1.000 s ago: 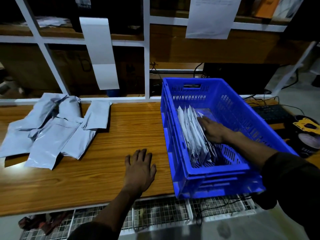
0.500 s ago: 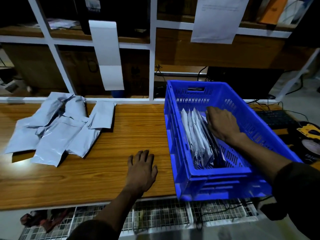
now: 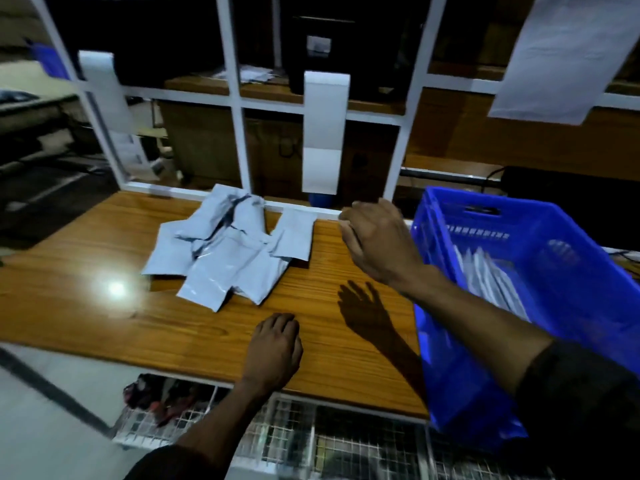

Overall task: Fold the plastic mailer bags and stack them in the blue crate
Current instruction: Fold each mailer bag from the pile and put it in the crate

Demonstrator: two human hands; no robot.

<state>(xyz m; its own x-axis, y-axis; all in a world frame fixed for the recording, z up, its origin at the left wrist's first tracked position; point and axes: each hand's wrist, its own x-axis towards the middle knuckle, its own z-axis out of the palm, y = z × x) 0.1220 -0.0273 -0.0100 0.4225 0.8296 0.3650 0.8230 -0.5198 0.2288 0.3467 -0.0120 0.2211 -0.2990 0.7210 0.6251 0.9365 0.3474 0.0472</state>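
The right hand [image 3: 379, 242] is held in the air just left of the blue crate [image 3: 568, 271] — fingers loose, holding nothing — while folded bags [image 3: 491, 275] are seen inside it, unfolded mailer bags [image 3: 225, 258] well left on the bench [image 3: 86, 306], and the left hand [image 3: 273, 351] is rested there, fingers curled, empty.

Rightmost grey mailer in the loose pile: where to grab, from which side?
Pinch the rightmost mailer at its near right corner, coming from the right, where the right hand hovers. That edge lies flat, free on bare table; its left side overlaps the pile.
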